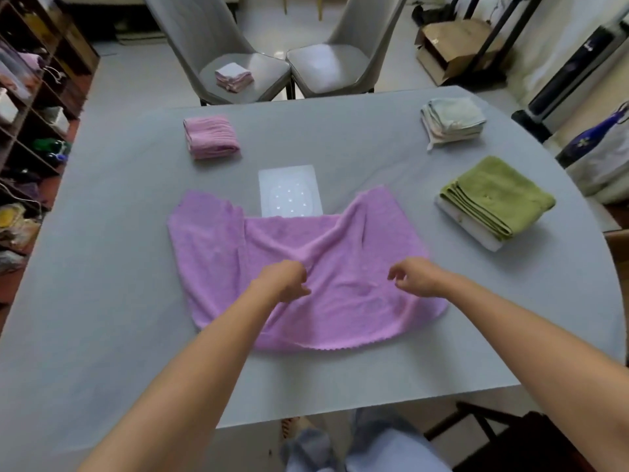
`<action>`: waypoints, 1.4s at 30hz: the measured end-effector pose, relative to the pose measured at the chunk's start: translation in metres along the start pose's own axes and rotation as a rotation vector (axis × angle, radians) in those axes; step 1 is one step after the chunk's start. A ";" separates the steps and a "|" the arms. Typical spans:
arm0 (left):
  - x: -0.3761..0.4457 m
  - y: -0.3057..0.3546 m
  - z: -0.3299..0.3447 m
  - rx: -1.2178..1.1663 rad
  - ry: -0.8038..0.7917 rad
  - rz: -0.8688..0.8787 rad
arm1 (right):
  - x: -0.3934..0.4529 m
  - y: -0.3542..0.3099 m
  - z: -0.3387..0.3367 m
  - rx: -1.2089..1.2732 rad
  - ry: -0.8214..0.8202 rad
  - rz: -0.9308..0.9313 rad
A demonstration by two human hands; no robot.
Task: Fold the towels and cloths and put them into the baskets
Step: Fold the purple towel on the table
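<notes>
**Two hands on a purple towel**

The left hand (287, 279) pinches a fold of the purple towel (340, 267), which lies on the grey table (102, 267). The right hand (413, 275) hovers just above the towel with loosely curled fingers, holding nothing. Farther back sit a folded green towel (497, 195), a folded pink cloth (211, 136) and a pale folded cloth (452, 122).

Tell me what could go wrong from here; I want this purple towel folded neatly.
1. The purple towel lies bunched, its far corners turned up unevenly, so a fold now may come out crooked.
2. The left hand pinches only the towel's middle while the right hand hovers open, so lifting could drag it askew.
3. Its far edge overlaps the white card, which might get dragged along.
</notes>
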State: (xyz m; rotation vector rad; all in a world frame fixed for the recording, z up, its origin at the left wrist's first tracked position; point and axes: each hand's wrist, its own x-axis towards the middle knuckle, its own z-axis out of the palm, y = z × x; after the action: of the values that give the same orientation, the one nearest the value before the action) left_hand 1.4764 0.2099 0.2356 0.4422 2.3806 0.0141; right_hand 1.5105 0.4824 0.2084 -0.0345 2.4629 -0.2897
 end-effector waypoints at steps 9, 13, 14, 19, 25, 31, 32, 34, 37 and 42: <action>0.052 0.118 0.016 -0.085 0.250 0.238 | 0.110 0.062 -0.067 0.172 0.375 -0.006; 0.065 0.171 0.046 -0.020 0.225 0.436 | 0.152 0.068 -0.069 0.150 0.411 -0.052; 0.067 0.180 0.053 -0.030 0.228 0.461 | 0.157 0.066 -0.066 0.118 0.427 -0.068; 0.076 0.211 0.072 -0.029 0.256 0.456 | 0.165 0.064 -0.040 0.129 0.455 -0.145; 0.088 0.234 0.073 0.024 0.221 0.374 | 0.165 0.082 -0.047 0.194 0.470 -0.173; 0.105 0.245 0.058 -0.234 0.145 0.253 | 0.147 0.116 -0.060 0.359 0.429 -0.171; 0.109 0.245 0.053 -0.372 0.084 0.216 | 0.144 0.121 -0.063 0.386 0.428 -0.153; 0.110 0.248 0.039 -0.684 0.007 0.142 | 0.135 0.130 -0.067 0.427 0.429 -0.121; 0.104 0.256 0.021 -1.127 -0.142 0.062 | 0.121 0.133 -0.074 0.434 0.429 -0.097; 0.094 0.229 -0.002 -1.403 -0.206 0.046 | 0.107 0.131 -0.094 0.452 0.495 -0.094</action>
State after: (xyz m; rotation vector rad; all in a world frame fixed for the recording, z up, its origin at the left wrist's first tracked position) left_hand 1.4813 0.4557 0.2060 -0.1899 1.6162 1.4446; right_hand 1.3750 0.6190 0.1868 0.1297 2.8172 -0.9912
